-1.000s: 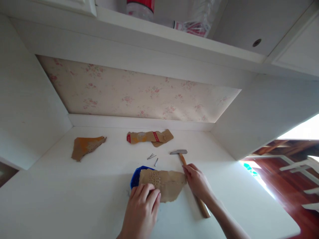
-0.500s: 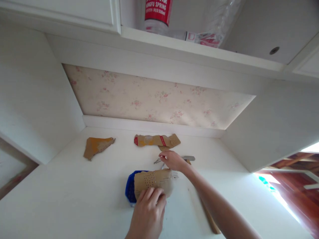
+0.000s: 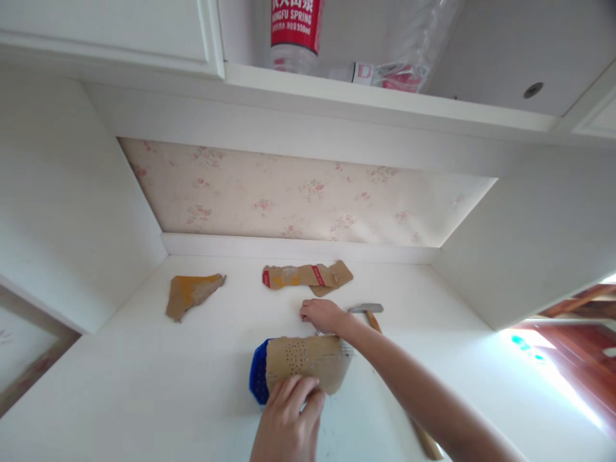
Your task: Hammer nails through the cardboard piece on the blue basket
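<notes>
My left hand point(image 3: 291, 414) grips the near edge of a brown cardboard piece point(image 3: 325, 359) with a patch of small punched holes. The cardboard lies over a blue plastic basket point(image 3: 260, 375), whose left end shows past it. Beyond the cardboard's far edge, my right hand point(image 3: 321, 314) is closed low over the white surface, and what its fingers hold is hidden. A thin metal piece point(image 3: 319, 333) shows just beneath that hand. Several thin metal prongs or nails point(image 3: 347, 348) stick out at the cardboard's right end.
A hammer point(image 3: 368, 308) lies to the right, its wooden handle partly under my right forearm. Torn cardboard strips point(image 3: 303, 276) lie at the back, another scrap point(image 3: 192, 294) at the left. Overhead, a cabinet shelf point(image 3: 385, 106) holds plastic bottles point(image 3: 296, 32). Side panels flank the white surface.
My right hand has shifted slightly left, covering thin metal pieces seen near its fingertips before. The view has tilted a little. My left hand keeps its grip on the cardboard.
</notes>
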